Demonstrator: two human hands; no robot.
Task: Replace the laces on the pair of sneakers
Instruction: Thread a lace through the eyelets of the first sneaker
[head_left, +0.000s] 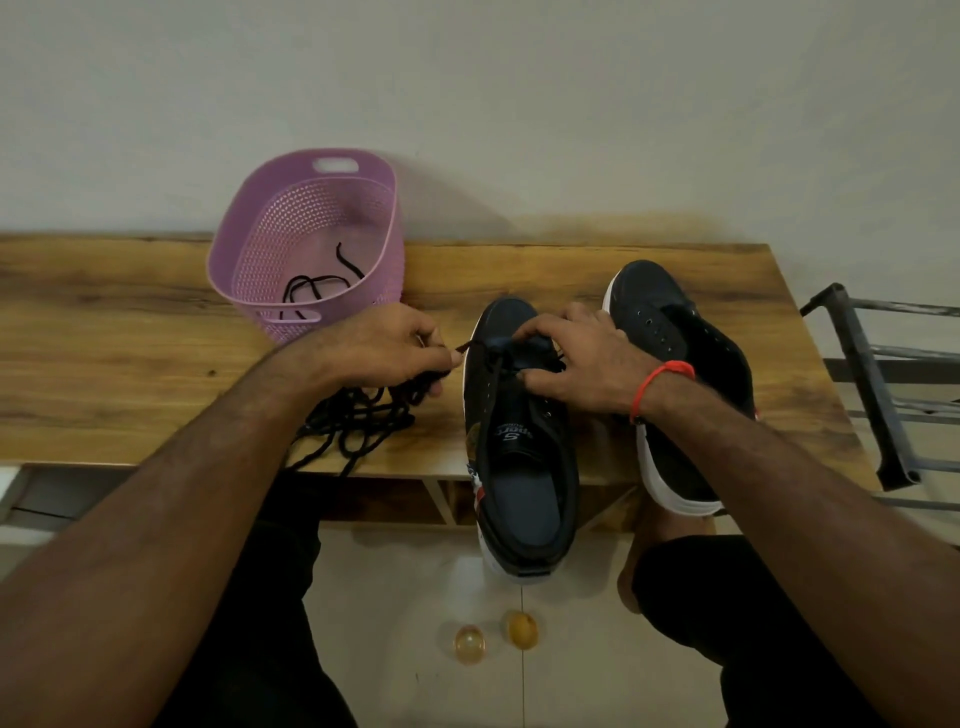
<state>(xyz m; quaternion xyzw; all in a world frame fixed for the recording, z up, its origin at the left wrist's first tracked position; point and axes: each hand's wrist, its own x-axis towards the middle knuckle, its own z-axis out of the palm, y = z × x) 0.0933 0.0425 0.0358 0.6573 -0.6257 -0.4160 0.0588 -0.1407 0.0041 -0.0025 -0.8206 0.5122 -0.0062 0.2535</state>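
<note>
Two dark sneakers with white soles stand on the wooden table (130, 332), toes pointing away from me. My left hand (387, 345) pinches a black lace near its tip, just left of the near sneaker (519, 452). The lace runs into that sneaker's front eyelets. My right hand (582, 358) grips the front of the near sneaker around the tongue. A heap of black lace (363, 421) lies under my left wrist. The second sneaker (675, 332) stands to the right, its eyelets without a lace, partly hidden by my right forearm.
A pink perforated basket (311, 244) at the back left of the table holds another black lace (317, 288). A dark metal rack (883, 384) stands off the table's right end. Two small yellowish balls (496, 636) lie on the floor between my knees.
</note>
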